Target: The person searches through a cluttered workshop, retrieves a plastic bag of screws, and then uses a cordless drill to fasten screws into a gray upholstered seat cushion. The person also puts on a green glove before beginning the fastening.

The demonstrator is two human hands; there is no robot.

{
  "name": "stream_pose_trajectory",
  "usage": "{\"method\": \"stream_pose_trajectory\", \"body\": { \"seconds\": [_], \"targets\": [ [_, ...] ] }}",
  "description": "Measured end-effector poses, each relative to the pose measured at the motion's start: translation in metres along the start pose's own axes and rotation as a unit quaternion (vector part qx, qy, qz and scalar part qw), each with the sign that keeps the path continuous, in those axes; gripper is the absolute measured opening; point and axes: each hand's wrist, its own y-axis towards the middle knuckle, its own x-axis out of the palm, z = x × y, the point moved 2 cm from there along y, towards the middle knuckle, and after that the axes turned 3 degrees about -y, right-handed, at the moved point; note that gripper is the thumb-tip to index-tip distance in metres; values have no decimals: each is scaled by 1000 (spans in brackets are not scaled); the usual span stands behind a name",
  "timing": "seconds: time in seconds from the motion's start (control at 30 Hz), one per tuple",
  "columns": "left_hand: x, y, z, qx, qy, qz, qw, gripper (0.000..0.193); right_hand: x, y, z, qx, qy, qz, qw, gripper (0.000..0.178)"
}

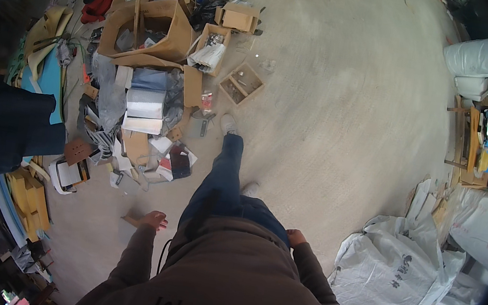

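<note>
My left hand (154, 220) hangs out from my left hip, its fingers loosely curled with small gaps between them. Beside it, on the left, shows a small brown flat piece (131, 220); I cannot tell whether the hand touches it, and nothing shows between the fingers. My right hand (294, 237) hangs against my right thigh, partly hidden, its fingers too small to read. One of my shoes (228, 124) is well forward of the other, close to a shallow wooden box (242, 83) with a divider and small items inside.
Ahead on the left stand a large open cardboard box (179, 34), smaller cartons (238, 18) and a red object (96, 2). Scraps and papers (159, 153) litter the floor below. White sacks (390, 267) lie at the right, with a wooden frame (461, 139) beyond. Concrete floor (338, 103) stretches ahead.
</note>
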Motion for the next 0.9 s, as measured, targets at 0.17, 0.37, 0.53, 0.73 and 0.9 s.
{"method": "stream_pose_trajectory", "body": {
  "seconds": [0.17,0.37,0.53,0.73,0.9],
  "targets": [
    [-11,30,168,111,-7,-9,994,31,-119,4,-62,9,302,-50,952,21],
    [9,-102,463,343,-51,-65,936,36,-243,-9,-132,22,357,-130,925,13],
    [107,-276,666,577,-48,-341,741,26,-345,86,-203,-2,47,-241,969,13],
    [236,-323,822,634,-278,-535,485,39,-456,232,-330,-232,-69,112,964,31],
    [278,-260,872,587,-398,-579,402,46,-470,302,-342,-196,-156,94,964,37]
  ]
}}
